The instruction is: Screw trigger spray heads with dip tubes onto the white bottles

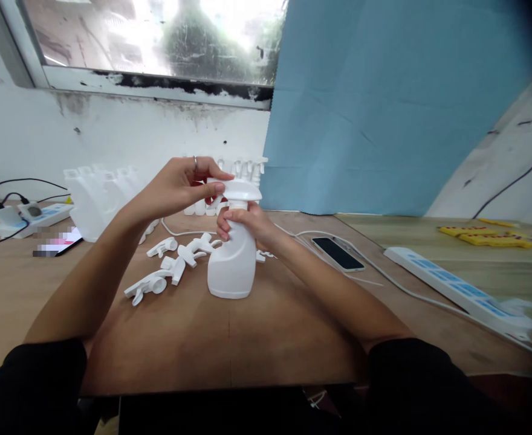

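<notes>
A white spray bottle [232, 266] stands upright on the brown table in front of me. My right hand [248, 222] is wrapped round its neck from the right. On top of the neck sits a white trigger sprayer head [243, 191]. My left hand [193, 184], with a ring on one finger, pinches the sprayer head from the left between thumb and fingers. Whether the head is fully seated on the neck is hidden by my fingers. Several loose white trigger sprayer heads [150, 285] lie on the table to the left of the bottle.
White bottles without heads [89, 202] stand at the back left; several bottles with heads [262, 172] stand behind my hands. A phone [337, 253], white cables and a power strip [456, 290] lie right. Another power strip [51, 215] and a lit phone [64, 243] lie left.
</notes>
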`<state>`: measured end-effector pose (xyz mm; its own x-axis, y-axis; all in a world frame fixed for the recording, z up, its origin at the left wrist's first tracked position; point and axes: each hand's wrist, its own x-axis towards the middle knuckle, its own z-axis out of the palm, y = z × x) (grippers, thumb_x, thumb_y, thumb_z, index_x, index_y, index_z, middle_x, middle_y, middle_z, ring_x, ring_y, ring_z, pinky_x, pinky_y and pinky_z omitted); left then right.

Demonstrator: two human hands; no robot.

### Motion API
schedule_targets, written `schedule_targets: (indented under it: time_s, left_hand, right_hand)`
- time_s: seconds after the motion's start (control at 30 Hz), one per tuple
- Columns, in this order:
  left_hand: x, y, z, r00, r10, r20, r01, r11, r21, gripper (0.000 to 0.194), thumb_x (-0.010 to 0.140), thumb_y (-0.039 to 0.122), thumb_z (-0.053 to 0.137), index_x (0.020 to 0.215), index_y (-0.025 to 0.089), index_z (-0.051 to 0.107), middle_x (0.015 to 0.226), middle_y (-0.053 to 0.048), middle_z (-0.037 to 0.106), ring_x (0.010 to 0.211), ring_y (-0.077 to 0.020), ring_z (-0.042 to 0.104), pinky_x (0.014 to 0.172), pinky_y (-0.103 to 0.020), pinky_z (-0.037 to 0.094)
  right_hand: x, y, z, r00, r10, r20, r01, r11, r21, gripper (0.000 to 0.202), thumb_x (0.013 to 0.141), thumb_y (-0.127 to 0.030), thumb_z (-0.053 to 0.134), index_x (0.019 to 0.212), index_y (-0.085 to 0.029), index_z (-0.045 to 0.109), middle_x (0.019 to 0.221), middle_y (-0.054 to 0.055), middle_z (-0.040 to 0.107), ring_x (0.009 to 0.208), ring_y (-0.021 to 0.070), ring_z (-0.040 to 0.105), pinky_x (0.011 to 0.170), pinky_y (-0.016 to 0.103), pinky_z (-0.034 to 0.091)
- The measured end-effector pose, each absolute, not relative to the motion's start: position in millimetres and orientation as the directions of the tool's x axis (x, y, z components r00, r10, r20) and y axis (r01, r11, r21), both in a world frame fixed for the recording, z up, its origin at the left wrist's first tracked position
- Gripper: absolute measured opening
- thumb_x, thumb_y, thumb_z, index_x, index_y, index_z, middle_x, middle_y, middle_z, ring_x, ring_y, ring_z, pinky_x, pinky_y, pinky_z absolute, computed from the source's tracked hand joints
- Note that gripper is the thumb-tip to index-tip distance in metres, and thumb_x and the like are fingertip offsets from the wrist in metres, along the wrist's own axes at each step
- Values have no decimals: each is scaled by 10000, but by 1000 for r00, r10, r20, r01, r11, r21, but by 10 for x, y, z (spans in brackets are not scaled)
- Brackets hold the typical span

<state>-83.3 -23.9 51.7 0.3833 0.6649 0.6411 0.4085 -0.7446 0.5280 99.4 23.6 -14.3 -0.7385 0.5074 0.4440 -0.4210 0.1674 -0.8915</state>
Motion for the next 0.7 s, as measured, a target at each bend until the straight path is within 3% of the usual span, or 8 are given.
schedule_targets:
  time_s: [0.17, 0.23, 0.33, 0.43, 0.5, 0.6, 0.7]
  left_hand:
    - [-946, -382, 656, 356, 663, 659, 519, -726, 451, 366, 893, 465, 632, 1109, 175, 691, 992, -71, 706, 858, -175, 668, 734, -276, 546]
    - [-1025, -425, 707, 303, 666, 682, 552, -706, 444, 351, 915, 461, 603, 1090, 169, 689, 1039, -83, 704, 853, -171, 665, 732, -275, 544]
    - [-1167, -418, 748, 286, 718, 635, 635, -638, 435, 314, 919, 452, 589, 1007, 174, 706, 932, -75, 718, 745, -153, 651, 671, -274, 525]
    - [-1275, -336, 736, 375, 818, 436, 767, -538, 350, 319, 898, 484, 578, 1000, 218, 722, 881, -46, 727, 737, -163, 652, 657, -273, 496]
    - [-1286, -265, 688, 471, 866, 171, 813, -501, 297, 335, 886, 486, 568, 1093, 263, 709, 946, -33, 733, 813, -183, 664, 686, -267, 489]
    - [-1173, -165, 547, 595, 769, -234, 791, -508, 341, 425, 860, 457, 587, 1260, 316, 620, 1094, -21, 715, 918, -191, 661, 736, -245, 487]
    - [-931, -94, 366, 703, 640, -312, 709, -591, 385, 483, 817, 433, 649, 1262, 254, 591, 1215, -60, 661, 995, -201, 635, 762, -233, 481]
  right_hand:
    - [1051, 200, -78, -797, 496, 345, -303, 167, -938, 302, 750, -178, 586, 1052, -166, 580, 781, 38, 678, 603, 134, 571, 609, 287, 494]
    - [1058, 193, -60, -800, 486, 352, -312, 164, -936, 267, 722, -159, 596, 989, -168, 599, 868, 51, 678, 634, 135, 585, 607, 281, 494]
    - [1059, 181, -51, -790, 498, 357, -310, 178, -934, 107, 703, -144, 590, 805, -162, 569, 869, 46, 653, 612, 128, 592, 585, 274, 486]
    - [1069, 181, -54, -800, 503, 328, -275, 180, -945, 188, 713, -164, 586, 900, -170, 573, 856, 43, 659, 593, 125, 594, 582, 270, 487]
    - [1081, 195, -59, -791, 526, 313, -263, 169, -950, 287, 699, -182, 588, 985, -182, 566, 895, 46, 666, 607, 135, 609, 565, 270, 491]
    - [1108, 223, -62, -757, 583, 296, -250, 160, -955, 205, 677, -194, 582, 879, -177, 554, 903, 49, 655, 607, 150, 629, 561, 293, 509]
    - [1150, 238, -31, -766, 562, 310, -260, 170, -950, 222, 677, -186, 594, 898, -175, 573, 898, 56, 651, 654, 171, 644, 631, 336, 541]
